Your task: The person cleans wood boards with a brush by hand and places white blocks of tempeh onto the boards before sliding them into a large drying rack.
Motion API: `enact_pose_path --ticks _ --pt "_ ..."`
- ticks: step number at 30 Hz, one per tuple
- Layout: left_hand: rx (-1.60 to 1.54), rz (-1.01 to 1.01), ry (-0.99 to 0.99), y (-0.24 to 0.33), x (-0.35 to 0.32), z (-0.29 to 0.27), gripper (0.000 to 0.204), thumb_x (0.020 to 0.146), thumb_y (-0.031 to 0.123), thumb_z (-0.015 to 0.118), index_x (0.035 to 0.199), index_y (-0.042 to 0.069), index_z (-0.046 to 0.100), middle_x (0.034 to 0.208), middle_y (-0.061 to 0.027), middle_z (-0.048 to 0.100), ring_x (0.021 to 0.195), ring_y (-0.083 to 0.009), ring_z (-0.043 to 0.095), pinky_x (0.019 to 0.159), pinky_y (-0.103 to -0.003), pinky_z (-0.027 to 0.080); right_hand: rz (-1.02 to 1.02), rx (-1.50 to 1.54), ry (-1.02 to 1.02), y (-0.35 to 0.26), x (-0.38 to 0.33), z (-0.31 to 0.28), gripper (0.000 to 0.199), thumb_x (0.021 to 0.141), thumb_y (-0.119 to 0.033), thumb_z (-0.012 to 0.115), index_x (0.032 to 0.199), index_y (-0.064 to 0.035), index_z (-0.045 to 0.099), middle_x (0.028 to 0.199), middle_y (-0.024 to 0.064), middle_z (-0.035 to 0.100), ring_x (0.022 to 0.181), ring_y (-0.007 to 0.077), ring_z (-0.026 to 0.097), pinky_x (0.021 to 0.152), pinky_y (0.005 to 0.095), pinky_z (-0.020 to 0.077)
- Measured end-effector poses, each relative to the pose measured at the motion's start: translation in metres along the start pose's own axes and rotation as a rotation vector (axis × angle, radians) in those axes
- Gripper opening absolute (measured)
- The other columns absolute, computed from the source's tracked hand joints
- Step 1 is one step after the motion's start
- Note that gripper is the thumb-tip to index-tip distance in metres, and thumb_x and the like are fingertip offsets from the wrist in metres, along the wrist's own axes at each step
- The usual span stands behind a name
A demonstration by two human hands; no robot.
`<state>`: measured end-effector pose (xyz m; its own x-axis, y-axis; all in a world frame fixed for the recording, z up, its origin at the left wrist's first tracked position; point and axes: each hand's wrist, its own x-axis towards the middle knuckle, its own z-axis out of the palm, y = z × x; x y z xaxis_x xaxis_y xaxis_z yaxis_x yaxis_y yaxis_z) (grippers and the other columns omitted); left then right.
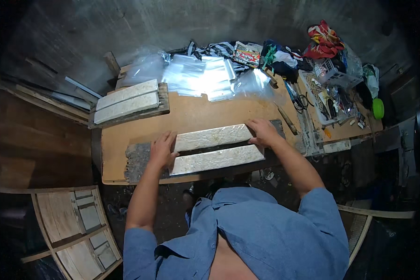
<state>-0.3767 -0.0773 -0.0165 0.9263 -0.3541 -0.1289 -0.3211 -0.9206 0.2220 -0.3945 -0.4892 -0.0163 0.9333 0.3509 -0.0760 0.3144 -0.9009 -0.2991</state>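
Two long, pale slabs in shiny clear plastic lie side by side on a dark, worn wooden board at the table's front edge. The far slab is separated from the near slab by a narrow dark gap. My left hand is curled at the far slab's left end, its thumb close to the near slab's corner. Around the far slab's right end, my right hand has its fingers behind and thumb in front. Both hands appear to grip this slab by its ends.
Two more wrapped slabs rest on another board at the left. Clear plastic sheets cover the table's back. At the right are scissors, a knife-like wooden-handled tool and a white tray of small items. Wooden frames stand lower left.
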Motion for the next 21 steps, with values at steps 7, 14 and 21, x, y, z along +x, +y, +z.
enact_pose_path --ticks 7,14,21 --pt "-0.148 0.072 0.282 0.017 -0.068 0.01 0.087 0.06 0.033 0.088 0.137 0.016 0.05 0.135 -0.0124 0.047 0.126 -0.0345 0.044 0.103 -0.049 0.035 -0.155 0.074 0.318 -0.028 -0.05 0.009 0.078 0.06 -0.025 0.086 0.131 -0.0106 0.054 0.127 0.014 0.055 0.117 0.035 0.052 0.1 0.0454 0.042" --pt "-0.101 0.096 0.148 0.012 -0.071 0.032 0.088 0.057 0.026 0.088 0.136 0.018 0.052 0.128 -0.0085 0.048 0.123 -0.0313 0.045 0.102 -0.047 0.036 -0.186 0.125 0.154 -0.031 -0.06 0.029 0.077 0.061 -0.024 0.085 0.131 -0.0125 0.055 0.122 0.0123 0.057 0.115 0.0328 0.053 0.101 0.0444 0.0406" --pt "-0.262 0.059 0.338 0.022 -0.073 0.032 0.08 0.069 0.021 0.082 0.14 0.017 0.047 0.131 -0.0152 0.048 0.127 -0.0356 0.043 0.106 -0.045 0.035 -0.079 0.188 0.334 -0.023 -0.063 0.03 0.069 0.071 -0.024 0.081 0.133 -0.0101 0.054 0.12 0.0149 0.058 0.111 0.0345 0.055 0.098 0.0441 0.0428"
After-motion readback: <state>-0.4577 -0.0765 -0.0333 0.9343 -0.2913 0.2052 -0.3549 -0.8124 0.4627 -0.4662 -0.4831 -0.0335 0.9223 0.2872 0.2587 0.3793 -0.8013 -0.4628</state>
